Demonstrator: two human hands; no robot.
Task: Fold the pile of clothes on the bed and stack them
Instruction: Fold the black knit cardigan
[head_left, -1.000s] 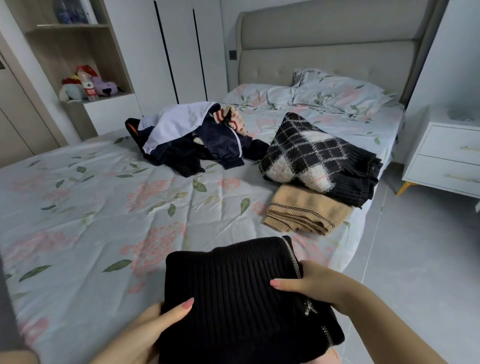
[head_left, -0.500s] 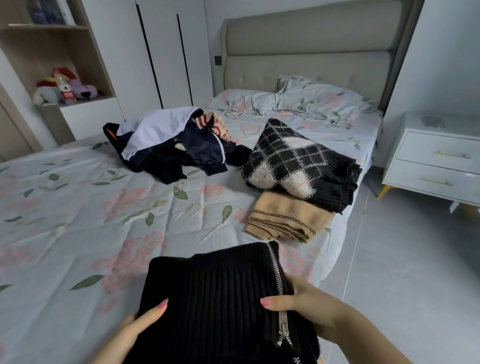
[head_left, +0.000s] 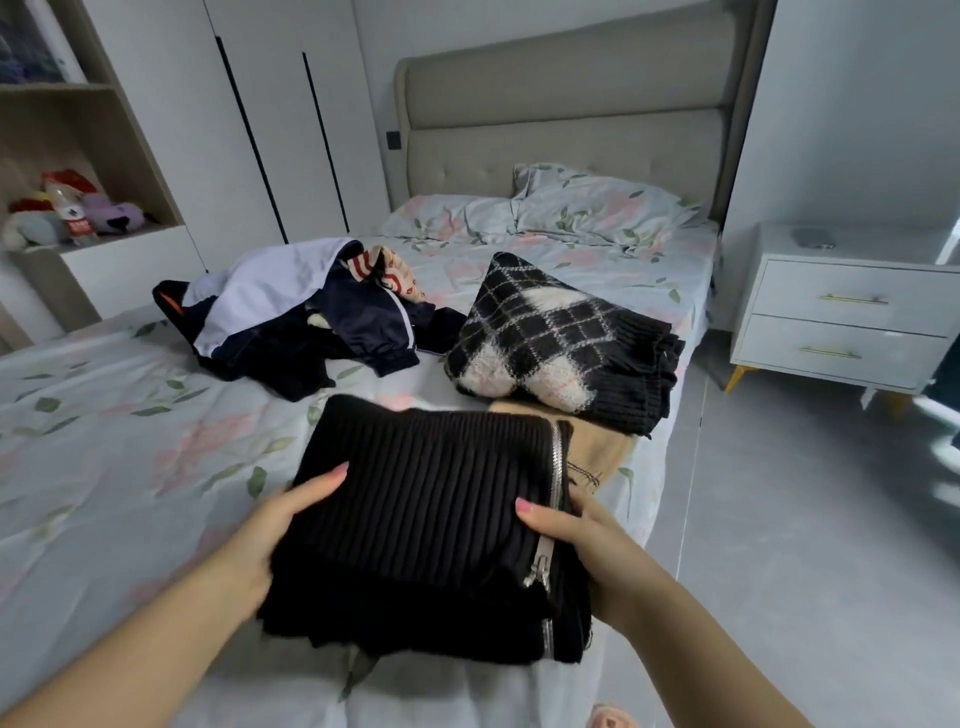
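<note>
While I grasp the folded black ribbed knit (head_left: 436, 519) from both sides, my left hand (head_left: 265, 535) lays its thumb on top with the fingers hidden beneath. My right hand (head_left: 587, 551) grips the zipper side the same way. I hold the knit at the near end of the bed (head_left: 130, 467), close to its right edge; whether it touches the sheet I cannot tell. Just beyond, along that edge, lies a folded tan garment (head_left: 597, 447), partly hidden by the knit, with a folded black-and-white diamond sweater (head_left: 561, 343) on its far part. Left of that, toward the bed's middle, sits the unfolded heap of clothes (head_left: 301, 312). Pillows (head_left: 587, 208) lie at the headboard end. Off the bed, the white nightstand (head_left: 852, 322) has both drawers closed, and the open shelf (head_left: 130, 228) on the left holds plush toys (head_left: 67, 213).
</note>
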